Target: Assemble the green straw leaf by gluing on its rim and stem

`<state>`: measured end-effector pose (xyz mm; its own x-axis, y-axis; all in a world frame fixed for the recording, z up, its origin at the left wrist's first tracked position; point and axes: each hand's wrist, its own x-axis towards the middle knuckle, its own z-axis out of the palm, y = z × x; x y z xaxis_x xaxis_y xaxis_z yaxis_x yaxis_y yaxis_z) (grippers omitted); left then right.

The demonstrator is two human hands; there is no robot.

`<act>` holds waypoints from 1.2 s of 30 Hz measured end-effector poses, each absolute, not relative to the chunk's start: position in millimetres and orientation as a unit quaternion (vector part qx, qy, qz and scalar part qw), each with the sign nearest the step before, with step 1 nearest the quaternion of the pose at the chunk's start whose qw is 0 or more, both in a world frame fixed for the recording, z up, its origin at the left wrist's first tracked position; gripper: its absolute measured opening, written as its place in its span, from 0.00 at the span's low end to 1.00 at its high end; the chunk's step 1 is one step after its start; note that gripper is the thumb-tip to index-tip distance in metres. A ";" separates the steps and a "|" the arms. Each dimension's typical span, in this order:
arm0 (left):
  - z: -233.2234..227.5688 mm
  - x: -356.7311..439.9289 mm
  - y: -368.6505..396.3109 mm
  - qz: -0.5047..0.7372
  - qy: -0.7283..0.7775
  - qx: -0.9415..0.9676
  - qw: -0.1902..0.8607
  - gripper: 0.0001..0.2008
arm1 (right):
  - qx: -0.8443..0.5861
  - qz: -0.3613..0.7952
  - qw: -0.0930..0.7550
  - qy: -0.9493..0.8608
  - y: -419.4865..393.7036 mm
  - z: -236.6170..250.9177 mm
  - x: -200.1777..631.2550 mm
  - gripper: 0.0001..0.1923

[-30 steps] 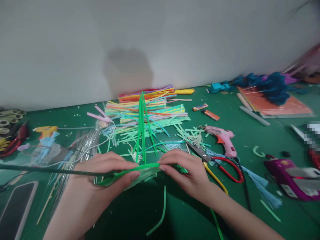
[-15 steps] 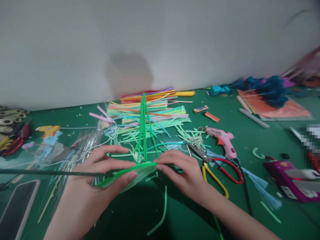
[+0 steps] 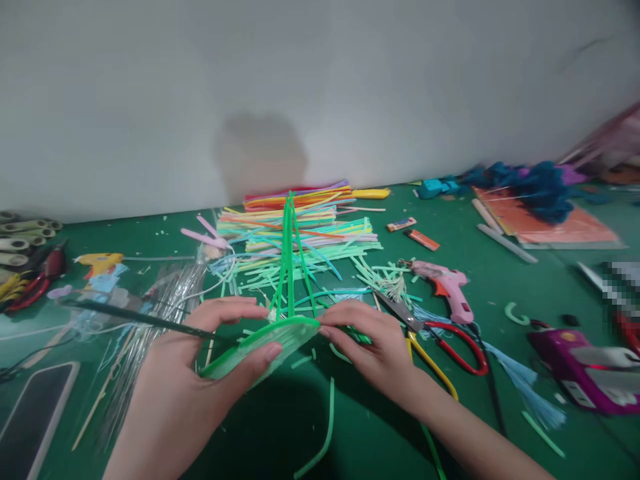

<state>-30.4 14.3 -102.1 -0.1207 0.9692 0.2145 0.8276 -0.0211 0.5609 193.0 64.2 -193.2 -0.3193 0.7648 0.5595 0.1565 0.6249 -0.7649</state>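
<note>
The green table (image 3: 500, 280) carried everything, and its edges ran out of view on both sides. At the far right a patch was pixelated, so what lay there could not be made out; the heap of blue and purple material (image 3: 535, 183) on orange sheets (image 3: 555, 227) beyond it was blurred. At the lower left a phone (image 3: 30, 413) was cut off by the edge of the picture, and the clear wrapping (image 3: 160, 293) beside it held thin sticks that were hard to tell apart.

The stack of coloured strips (image 3: 300, 227) lay in the middle by the wall. In front of it you held a flat green leaf-shaped piece (image 3: 260, 340) just above the table, tilted up toward the right. Your left hand (image 3: 200, 360) gripped it, thumb under the edge and fingers over the top, and a dark thin rod (image 3: 140, 317) ran out leftward from that grip. Your right hand (image 3: 370, 340) pinched the piece's right tip with narrowed fingers; whether it also touched the green scraps beneath, I could not tell. Several thin green strips (image 3: 289, 260) stood up from the piece, meeting in a peak.

The purple device (image 3: 585, 363) sat at right, the pink glue gun (image 3: 447, 283) and red-handled scissors (image 3: 445, 337) just beside your right hand.
</note>
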 end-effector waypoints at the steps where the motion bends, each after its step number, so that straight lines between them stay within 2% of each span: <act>1: -102.4 -30.4 14.1 0.290 0.691 0.649 0.128 0.13 | -0.308 0.304 0.496 -0.753 64.6 -194.0 193.4 0.06; 12: -106.0 -27.0 13.4 0.286 0.717 0.628 0.104 0.11 | -0.311 0.300 0.499 -0.751 66.8 -196.2 196.4 0.07; 24: -114.5 -34.2 4.0 0.275 0.733 0.615 0.097 0.16 | -0.306 0.307 0.495 -0.753 65.3 -195.8 197.1 0.07; 36: -120.4 -39.9 -2.5 0.273 0.750 0.588 0.133 0.18 | -0.307 0.307 0.493 -0.754 65.1 -195.0 197.4 0.07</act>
